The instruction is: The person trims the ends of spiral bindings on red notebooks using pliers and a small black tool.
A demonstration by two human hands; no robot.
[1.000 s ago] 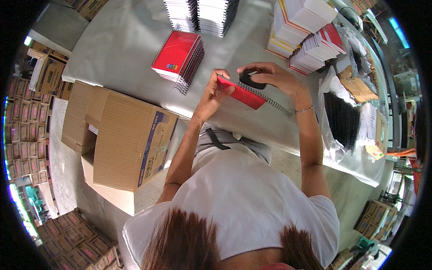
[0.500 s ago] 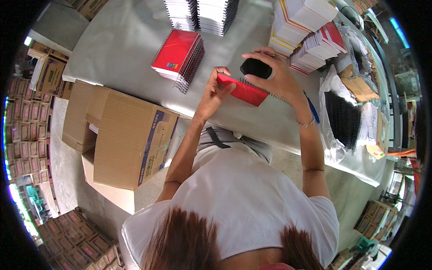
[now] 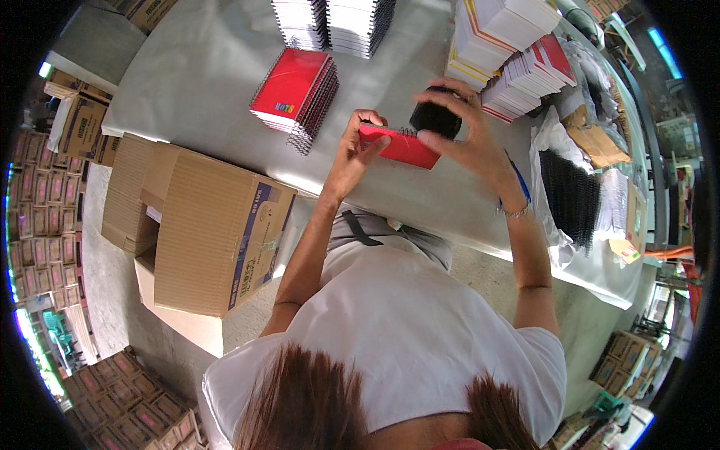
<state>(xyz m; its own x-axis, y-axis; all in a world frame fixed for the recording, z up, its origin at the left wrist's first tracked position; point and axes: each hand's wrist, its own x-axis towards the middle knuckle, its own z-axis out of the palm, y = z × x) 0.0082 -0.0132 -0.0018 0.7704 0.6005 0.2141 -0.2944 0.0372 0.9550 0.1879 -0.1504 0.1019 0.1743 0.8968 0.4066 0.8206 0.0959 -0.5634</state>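
My left hand (image 3: pixel 356 154) pinches a small red notebook (image 3: pixel 407 148) at its left end, thumb on the cover and fingers behind. Dark spiral wire (image 3: pixel 405 131) runs along the notebook's far edge. Just beyond its right end, my right hand (image 3: pixel 474 131) curls around a black, blocky object (image 3: pixel 436 116), fingers over the top and thumb below. This hand is slightly blurred, and the object's exact kind is unclear. A blue band (image 3: pixel 519 184) and a beaded bracelet circle the right wrist. To the left lies a stack of red spiral notebooks (image 3: pixel 294 90).
Tall stacks of spiral-bound white pages (image 3: pixel 352 26) stand at the far side. Paper stacks (image 3: pixel 502 34) and red-edged booklets (image 3: pixel 529 75) fill the far right. Black spiral coils (image 3: pixel 568 196) lie on plastic at the right. A cardboard box (image 3: pixel 202 225) stands by the table's left front.
My right hand and the black object have shifted slightly right, away from the notebook. The notebook's right end has tilted up a little, and less wire shows along it. My left hand keeps its pinch.
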